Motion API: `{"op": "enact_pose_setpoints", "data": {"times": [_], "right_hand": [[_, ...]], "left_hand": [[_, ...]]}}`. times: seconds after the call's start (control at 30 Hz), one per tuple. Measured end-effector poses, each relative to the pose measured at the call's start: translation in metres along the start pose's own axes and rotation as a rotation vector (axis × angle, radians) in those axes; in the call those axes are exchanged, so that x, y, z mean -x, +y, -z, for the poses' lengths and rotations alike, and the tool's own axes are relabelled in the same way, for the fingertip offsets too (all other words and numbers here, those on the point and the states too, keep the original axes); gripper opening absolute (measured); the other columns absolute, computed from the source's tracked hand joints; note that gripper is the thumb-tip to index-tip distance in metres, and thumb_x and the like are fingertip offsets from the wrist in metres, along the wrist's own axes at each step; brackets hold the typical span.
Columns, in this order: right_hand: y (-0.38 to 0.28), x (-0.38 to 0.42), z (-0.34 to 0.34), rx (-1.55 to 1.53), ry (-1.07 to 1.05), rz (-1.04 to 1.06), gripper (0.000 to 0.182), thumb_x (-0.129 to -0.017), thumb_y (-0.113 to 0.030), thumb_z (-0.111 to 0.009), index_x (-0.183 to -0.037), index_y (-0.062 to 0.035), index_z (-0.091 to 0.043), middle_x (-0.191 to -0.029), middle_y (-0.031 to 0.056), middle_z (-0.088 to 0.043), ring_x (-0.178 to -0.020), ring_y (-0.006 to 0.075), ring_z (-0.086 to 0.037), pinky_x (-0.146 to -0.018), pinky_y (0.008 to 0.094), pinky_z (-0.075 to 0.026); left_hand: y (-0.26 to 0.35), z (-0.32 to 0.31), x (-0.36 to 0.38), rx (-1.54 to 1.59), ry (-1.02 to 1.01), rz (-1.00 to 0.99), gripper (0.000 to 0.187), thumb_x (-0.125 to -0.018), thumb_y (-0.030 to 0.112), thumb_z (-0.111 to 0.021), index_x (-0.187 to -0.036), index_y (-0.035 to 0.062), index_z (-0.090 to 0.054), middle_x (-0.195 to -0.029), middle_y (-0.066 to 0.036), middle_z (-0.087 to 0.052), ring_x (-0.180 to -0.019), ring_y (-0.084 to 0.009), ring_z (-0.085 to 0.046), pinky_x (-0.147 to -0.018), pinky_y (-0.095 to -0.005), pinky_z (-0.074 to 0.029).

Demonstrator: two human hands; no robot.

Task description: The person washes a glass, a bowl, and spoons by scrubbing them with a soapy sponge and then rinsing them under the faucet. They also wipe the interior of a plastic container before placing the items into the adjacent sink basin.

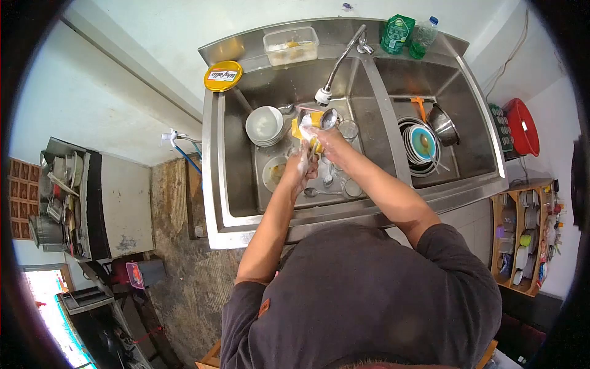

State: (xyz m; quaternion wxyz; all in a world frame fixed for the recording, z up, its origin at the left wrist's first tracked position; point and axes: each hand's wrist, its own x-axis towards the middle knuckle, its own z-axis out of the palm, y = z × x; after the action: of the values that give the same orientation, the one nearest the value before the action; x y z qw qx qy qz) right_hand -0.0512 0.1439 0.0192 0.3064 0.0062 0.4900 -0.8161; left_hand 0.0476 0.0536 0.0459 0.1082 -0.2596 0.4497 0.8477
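I stand at a steel double sink (369, 212). My left hand (299, 165), covered in suds, grips the handle of a metal spoon (328, 119) whose bowl points up under the tap (324, 95). My right hand (327, 139) holds a yellow sponge (305, 126) against the spoon. Both hands hover over the left basin, above glasses (348, 129) and another spoon (312, 192) lying on the basin floor.
A stack of white bowls (265, 125) and a dirty plate (274, 172) sit in the left basin. Bowls and a pot (444, 126) fill the right basin. A plastic container (291, 45), yellow lid (223, 75) and green soap pouch (397, 33) rest on the back ledge. Shelf of cups (522, 240) at right.
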Motion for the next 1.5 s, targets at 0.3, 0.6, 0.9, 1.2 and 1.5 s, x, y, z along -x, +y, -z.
{"op": "enact_pose_setpoints", "data": {"times": [0.3,0.6,0.9,1.2,1.5], "right_hand": [[0.008,-0.002,0.003,0.175,-0.027,0.053,0.03,-0.086,-0.008,-0.069,-0.113,-0.0012,-0.06,-0.102,0.0067,-0.066,-0.089,0.016,-0.064,-0.076,0.033,-0.051],[0.004,-0.015,0.032,0.233,-0.228,-0.279,0.028,-0.087,-0.014,-0.068,-0.109,0.0019,-0.064,-0.098,0.0097,-0.067,-0.087,0.0165,-0.063,-0.074,0.0323,-0.051],[-0.016,-0.018,0.031,0.899,-0.299,-0.357,0.035,-0.08,-0.021,-0.077,-0.098,0.0074,-0.067,-0.087,0.0106,-0.068,-0.074,0.0153,-0.063,-0.063,0.0313,-0.05],[0.004,-0.034,0.024,1.394,-0.353,-0.14,0.046,-0.066,-0.02,-0.077,-0.101,0.0081,-0.067,-0.096,0.0163,-0.069,-0.084,0.0234,-0.065,-0.078,0.0383,-0.053],[0.026,0.013,0.013,0.721,-0.218,0.21,0.043,-0.079,-0.01,-0.074,-0.118,-0.003,-0.057,-0.102,0.0053,-0.066,-0.091,0.0121,-0.061,-0.08,0.0294,-0.05]], "left_hand": [[-0.013,0.02,-0.027,-0.156,0.037,0.049,0.051,-0.096,0.059,-0.039,-0.101,0.0098,-0.053,-0.075,-0.002,-0.051,-0.062,-0.0143,-0.047,-0.051,-0.0307,-0.038],[0.017,0.033,-0.036,-0.466,0.23,-0.414,0.066,-0.092,0.046,-0.058,-0.131,-0.0059,-0.047,-0.125,-0.019,-0.057,-0.114,-0.0257,-0.053,-0.095,-0.0403,-0.042],[0.01,0.031,-0.063,-0.699,0.347,-0.427,0.042,-0.1,0.033,-0.05,-0.121,-0.0038,-0.055,-0.11,-0.013,-0.062,-0.097,-0.0209,-0.057,-0.088,-0.0328,-0.045],[-0.016,0.04,-0.101,-0.541,0.202,-0.723,0.032,-0.098,0.027,-0.055,-0.109,-0.003,-0.053,-0.1,-0.018,-0.066,-0.091,-0.0211,-0.062,-0.081,-0.0339,-0.049],[0.014,0.043,-0.098,-0.384,0.167,-0.768,0.029,-0.1,0.025,-0.052,-0.112,-0.0012,-0.052,-0.098,-0.008,-0.061,-0.088,-0.0159,-0.061,-0.08,-0.0299,-0.05]]}}
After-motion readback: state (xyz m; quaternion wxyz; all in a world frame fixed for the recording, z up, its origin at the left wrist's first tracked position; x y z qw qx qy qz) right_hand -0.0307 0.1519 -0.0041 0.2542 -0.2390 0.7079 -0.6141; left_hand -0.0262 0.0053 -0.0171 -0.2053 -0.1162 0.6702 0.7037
